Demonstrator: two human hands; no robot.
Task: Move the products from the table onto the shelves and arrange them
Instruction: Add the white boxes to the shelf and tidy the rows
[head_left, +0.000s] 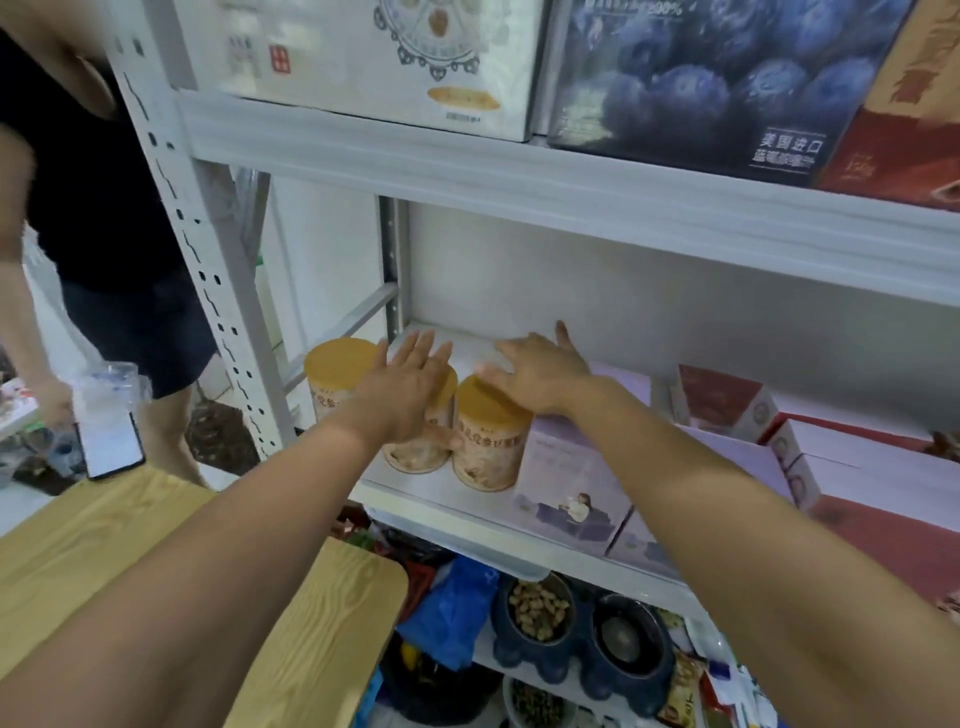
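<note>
Three round canisters with yellow lids stand on the left end of the middle shelf (415, 488): a left canister (335, 374), a middle canister (423, 447) and a right canister (491, 436). My left hand (410, 379) lies flat with straight fingers over the middle canister's lid, its thumb against the canister's side. My right hand (540, 371) rests open with spread fingers on the right canister's lid. A lilac box (576, 478) stands right beside the right canister.
White, red and lilac boxes (831, 457) fill the shelf's right part. Big cartons (701, 78) sit on the upper shelf. Bowls and bags (540, 613) crowd the lower shelf. A wooden table (104, 540) is at the lower left. Another person (104, 208) holding a phone stands left.
</note>
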